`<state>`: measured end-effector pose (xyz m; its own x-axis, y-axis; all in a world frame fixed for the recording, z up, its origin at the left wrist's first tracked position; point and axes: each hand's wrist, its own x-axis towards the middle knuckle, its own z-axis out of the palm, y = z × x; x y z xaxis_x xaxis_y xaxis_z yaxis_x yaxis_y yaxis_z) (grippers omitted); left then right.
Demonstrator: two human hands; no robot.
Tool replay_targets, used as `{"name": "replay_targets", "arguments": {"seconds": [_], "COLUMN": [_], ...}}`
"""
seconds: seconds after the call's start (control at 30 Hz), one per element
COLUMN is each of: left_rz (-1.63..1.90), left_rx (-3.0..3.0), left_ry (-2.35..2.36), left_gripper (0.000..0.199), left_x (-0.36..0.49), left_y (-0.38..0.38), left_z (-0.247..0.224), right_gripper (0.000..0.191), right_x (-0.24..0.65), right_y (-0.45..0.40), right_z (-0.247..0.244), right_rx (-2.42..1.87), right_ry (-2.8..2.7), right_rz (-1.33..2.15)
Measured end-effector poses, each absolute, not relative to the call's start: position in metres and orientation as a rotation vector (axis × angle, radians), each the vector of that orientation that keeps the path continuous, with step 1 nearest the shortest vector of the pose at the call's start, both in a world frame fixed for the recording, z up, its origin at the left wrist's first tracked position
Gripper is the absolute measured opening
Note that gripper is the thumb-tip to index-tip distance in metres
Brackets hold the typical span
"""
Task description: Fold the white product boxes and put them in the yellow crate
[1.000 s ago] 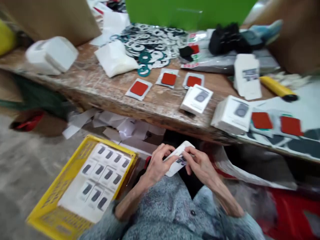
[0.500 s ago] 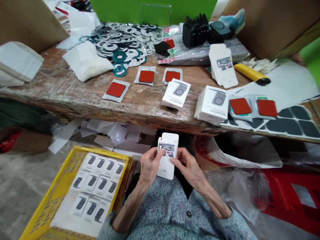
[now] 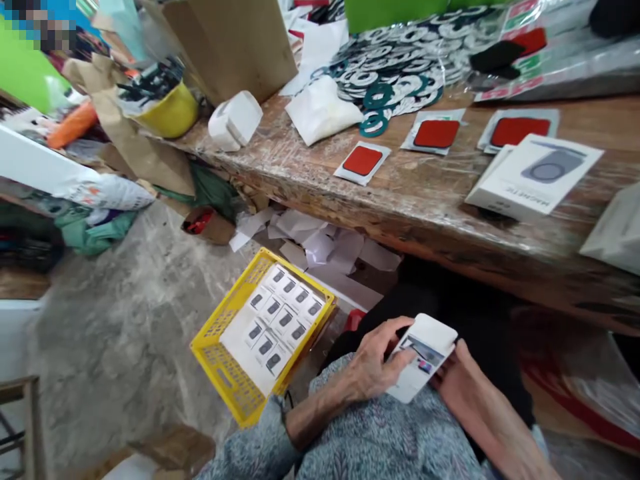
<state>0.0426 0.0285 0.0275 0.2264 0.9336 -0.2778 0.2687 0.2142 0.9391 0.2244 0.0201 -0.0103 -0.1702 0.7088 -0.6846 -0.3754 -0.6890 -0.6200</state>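
Note:
Over my lap I hold a flat white printed carton point(image 3: 419, 360), with a small picture on its face and a flap at its top end. My left hand point(image 3: 375, 363) grips its left side, thumb across the picture. At its right edge my right hand point(image 3: 463, 377) also grips it, fingers partly hidden behind the card. Above it on the bench, a white box printed MAGNETIC point(image 3: 537, 177) leans on a red square pad point(image 3: 520, 131) in a clear sleeve. Two more sleeved pads point(image 3: 363, 160) lie to its left.
A yellow crate point(image 3: 200, 343) holding rows of small white boxes point(image 3: 273, 307) stands at lower left. The wooden bench point(image 3: 400, 193) carries a heap of rings point(image 3: 395, 63), a white pouch point(image 3: 324, 110) and a yellow tub point(image 3: 170, 113). Paper scraps point(image 3: 325, 240) lie beneath it.
My view has swung left, bringing the floor and the bench's left end into sight. The carton stays in both hands and now tilts to the right, its side flaps less visible.

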Motion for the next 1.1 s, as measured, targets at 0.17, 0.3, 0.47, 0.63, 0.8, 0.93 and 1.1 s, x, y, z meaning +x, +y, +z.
{"name": "replay_targets", "arguments": {"seconds": [0.17,0.3,0.47,0.63,0.8,0.93,1.1], "left_rz": [0.628,0.691,0.760,0.751,0.704,0.709,0.815], "left_rx": [1.312,1.303,1.273,1.253,1.261,1.266,1.239], "left_ry": [1.287,1.359,1.308,1.317,1.293,1.280,1.294], "left_gripper": [0.043,0.027,0.022,0.019,0.020,0.018,0.018], "left_x": [0.031,0.029,0.028,0.026,0.026,0.030,0.032], "left_y": [0.018,0.020,0.022,0.019,0.019,0.021,0.020], "left_z": [0.022,0.016,0.005,0.003,0.005,0.008,0.009], "right_gripper": [0.047,0.052,0.045,0.042,0.039,0.028,0.021], "right_x": [0.203,0.192,0.194,0.196,0.203,0.212,0.218], "right_y": [0.007,0.012,0.014,0.010,0.012,0.013,0.013], "right_z": [0.011,0.023,0.020,0.018,0.017,0.025,0.030], "right_rx": [-1.265,-1.091,-1.206,-1.253,-1.283,-1.449,-1.338], "right_ry": [-0.173,-0.078,-0.058,-0.121,-0.323,-1.053,-1.634], "right_rz": [2.040,2.094,2.005,1.970,1.990,1.631,1.318]}}
